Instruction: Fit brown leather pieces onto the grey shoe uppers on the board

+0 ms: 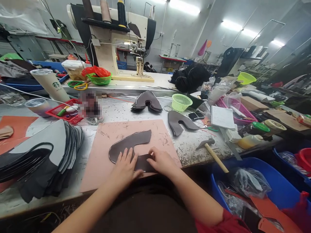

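A dark grey U-shaped piece of leather-like material (126,142) lies on a pink board (97,168) in front of me. My left hand (125,166) rests flat on its lower bend, fingers spread. At the piece's near arm, my right hand (163,160) has curled fingers, with thumb and index finger on the material. Part of that arm is hidden under both hands. Another dark curved piece (176,121) lies to the right of the board. Behind the board sits a stack of similar curved pieces (147,103).
A hammer (216,155) juts over the table's right edge above a blue bin (274,191). Layered grey and black pieces (60,149) are piled at left. A sewing machine (109,48) stands behind, with a green basket (181,102) and a notebook (222,116) at right.
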### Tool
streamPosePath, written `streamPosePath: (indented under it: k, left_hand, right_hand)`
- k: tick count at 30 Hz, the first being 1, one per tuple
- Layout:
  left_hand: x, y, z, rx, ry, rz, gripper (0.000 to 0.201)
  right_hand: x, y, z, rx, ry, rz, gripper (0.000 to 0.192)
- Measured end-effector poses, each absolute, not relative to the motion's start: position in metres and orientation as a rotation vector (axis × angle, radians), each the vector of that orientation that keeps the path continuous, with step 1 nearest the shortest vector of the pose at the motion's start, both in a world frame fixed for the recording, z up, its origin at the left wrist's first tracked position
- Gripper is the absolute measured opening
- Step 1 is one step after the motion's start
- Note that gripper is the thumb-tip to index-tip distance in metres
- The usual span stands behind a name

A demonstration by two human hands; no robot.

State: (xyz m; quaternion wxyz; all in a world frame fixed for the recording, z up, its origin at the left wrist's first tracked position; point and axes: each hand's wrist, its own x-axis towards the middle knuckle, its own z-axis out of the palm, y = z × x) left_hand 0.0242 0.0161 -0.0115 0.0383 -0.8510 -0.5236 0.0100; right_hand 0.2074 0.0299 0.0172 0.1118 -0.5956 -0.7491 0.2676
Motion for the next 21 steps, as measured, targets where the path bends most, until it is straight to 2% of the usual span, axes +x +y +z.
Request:
streamPosePath:
  k: [2,3,5,8,13,18,21]
  left_hand:
    - [0.025,0.012,-0.019,-2.639,-1.617,0.040,0.082]
    - [0.025,0.011,-0.020,-2.665,-1.612,0.043,0.091]
    - [0.024,0.010,-0.021,-2.708,-1.611,0.039,0.097]
    - [0.023,0.011,-0.018,-2.777,-1.603,0.016,0.095]
    - [0.023,0.011,-0.011,-2.856,-1.539,-0.007,0.088]
    - [0.024,0.012,-0.011,-2.872,-1.526,0.066,0.081]
    - [0.023,0.013,-0.015,-2.866,-1.533,0.087,0.077]
  right_hand:
    - [0.218,0.028,0.011,-1.724,-2.041,1.011,0.024]
    - [0.223,0.027,0.008,-1.700,-1.959,1.109,0.027]
    - [0.228,0.025,0.001,-1.660,-1.812,1.235,0.031]
    - [0.230,0.022,-0.007,-1.625,-1.713,1.260,0.031]
    - [0.228,0.020,-0.006,-1.641,-1.872,1.086,0.030]
    - [0.225,0.014,0.006,-1.633,-2.193,0.627,0.031]
    - [0.207,0.009,0.006,-1.444,-2.272,0.464,0.036]
